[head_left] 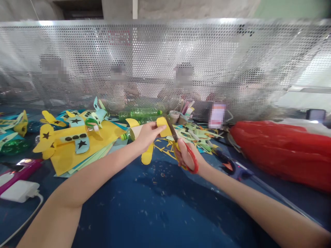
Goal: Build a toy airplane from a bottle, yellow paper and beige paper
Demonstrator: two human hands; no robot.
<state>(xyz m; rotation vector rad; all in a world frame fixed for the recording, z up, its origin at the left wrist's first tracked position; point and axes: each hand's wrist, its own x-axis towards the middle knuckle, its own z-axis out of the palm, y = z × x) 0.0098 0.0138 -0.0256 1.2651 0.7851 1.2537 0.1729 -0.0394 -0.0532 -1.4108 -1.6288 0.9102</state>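
Note:
My left hand [149, 134] pinches a yellow paper piece [162, 122] with rounded ends; another yellow lobe [147, 156] of it hangs below my wrist. My right hand [186, 154] grips red-handled scissors [192, 161], fingers through the loops. The blades [172, 131] point up and away, meeting the yellow paper at its right edge. Both hands hover above a dark blue table cover [160, 199] sprinkled with tiny paper scraps.
Yellow and light-blue paper planes [66, 136] with black stars lie on yellow sheets at the left. Green plastic bottles [139, 113], a cup of sticks [184, 112], paper offcuts [199, 136], a glue gun [232, 167], a red bag [279, 148], a white charger [19, 191]. A perforated metal screen [165, 65] stands behind, with people beyond it.

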